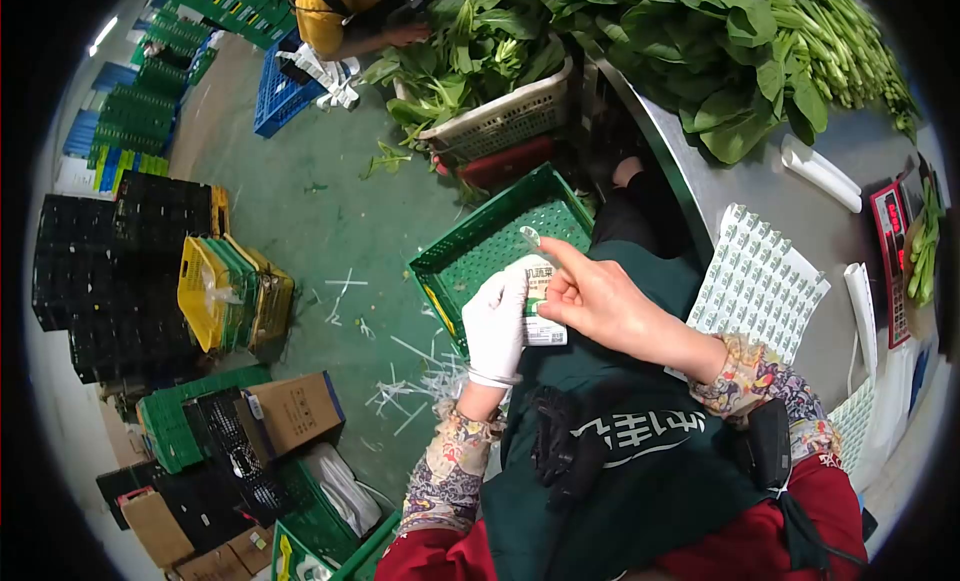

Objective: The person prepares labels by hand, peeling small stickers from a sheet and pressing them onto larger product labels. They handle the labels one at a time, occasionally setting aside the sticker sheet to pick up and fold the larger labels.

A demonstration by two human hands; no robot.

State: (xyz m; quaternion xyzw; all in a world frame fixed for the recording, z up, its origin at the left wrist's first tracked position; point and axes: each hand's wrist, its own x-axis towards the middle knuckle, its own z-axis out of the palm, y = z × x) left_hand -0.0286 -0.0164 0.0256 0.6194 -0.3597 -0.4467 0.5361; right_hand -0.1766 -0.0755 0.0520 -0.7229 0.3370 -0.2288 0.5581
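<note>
left hand (497, 326), right hand (600, 301), one label strip (545, 329)

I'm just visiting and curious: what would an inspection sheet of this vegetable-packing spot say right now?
Surface: metal table holds leafy greens, a label sheet and a scale.
Job's things: label strip in the left hand; small sticker held by the right hand; green crate below them.
Clutter: white paper strips scattered on the green floor.
Fingers: left hand gloved, closed on the strip; right hand bare, pinching the sticker.
Cables: nothing seen.
Surroundings: stacked crates, cardboard box, another person beside a basket of greens.
</note>
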